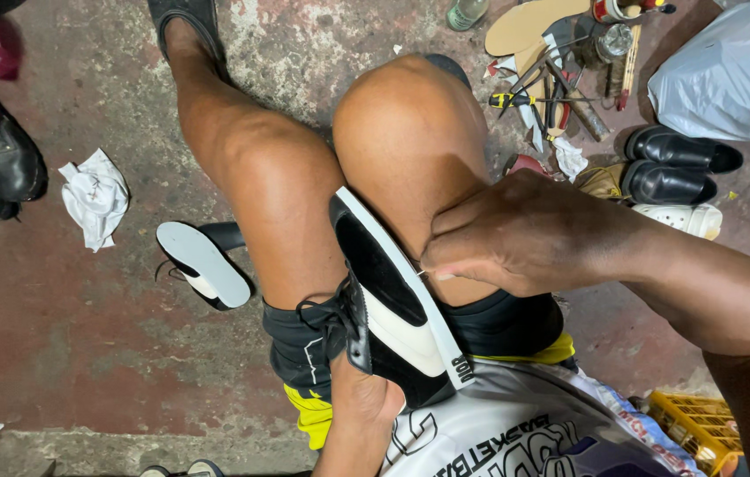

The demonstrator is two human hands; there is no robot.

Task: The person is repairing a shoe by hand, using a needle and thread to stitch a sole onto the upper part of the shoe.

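My right hand (525,234) sits at 3 o'clock of the black-and-white sneaker (392,305), fingers pinched tight at the white sole edge (410,283), thumb and forefinger closed on something thin. Maybe a needle or thread, too small to tell. My left hand (361,406) comes up from 6 o'clock under the sneaker's heel end, its fingers hidden behind the shoe; cannot tell how far it is closed, it seems to cradle the shoe from below.

The sneaker is wedged between my knees, lying on its side, its long axis running from 11 o'clock (toe) to 5 o'clock (heel), sole strip facing my right hand. The laces (326,314) hang at 9 o'clock of it against my left thigh. The right hand is nearer the sole seam and touches it about midway along.

Room: right knee (410,132) crowds at 12 o'clock, thigh close behind the hand. Open space lies toward 3 o'clock along my forearm. On the floor, a second sneaker (202,263) at 9 o'clock, well apart; a crumpled white cloth (95,196) farther on; a pile of tools (552,88) at 1 o'clock; black dress shoes (675,163) at 2 o'clock; a yellow crate (697,424) at 4 o'clock.
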